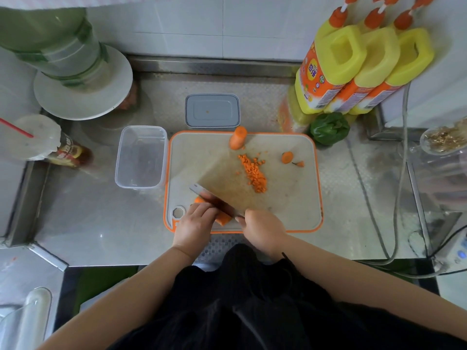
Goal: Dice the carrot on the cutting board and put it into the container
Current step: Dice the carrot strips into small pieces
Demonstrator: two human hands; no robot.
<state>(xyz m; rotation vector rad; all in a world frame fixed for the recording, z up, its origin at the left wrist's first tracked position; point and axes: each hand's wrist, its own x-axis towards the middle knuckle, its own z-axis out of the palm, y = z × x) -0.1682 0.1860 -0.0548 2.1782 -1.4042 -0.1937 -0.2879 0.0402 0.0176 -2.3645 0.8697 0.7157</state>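
Nearest to us, at the near left corner of the orange-rimmed cutting board (298,198), our left hand (195,223) curls its fingers down onto a carrot piece (222,218) to pin it, while our right hand (262,229) is wrapped around the handle of a cleaver (235,183), whose broad blade lies tilted over the board with its edge at the carrot. We judge the dicing step to be under way, with this piece about to be cut. Further out, mid-board, lies a strip of diced carrot (254,174); to its right sit a round carrot end (287,157) and a small scrap. At the far edge a carrot chunk (238,138) stands uncut. Just left of the board waits a clear plastic container (140,157), holding no carrot. Behind the board rests a grey lid (212,111). Next we would need steady slices, fingertips tucked back, then the far chunk, then a scoop into the container.
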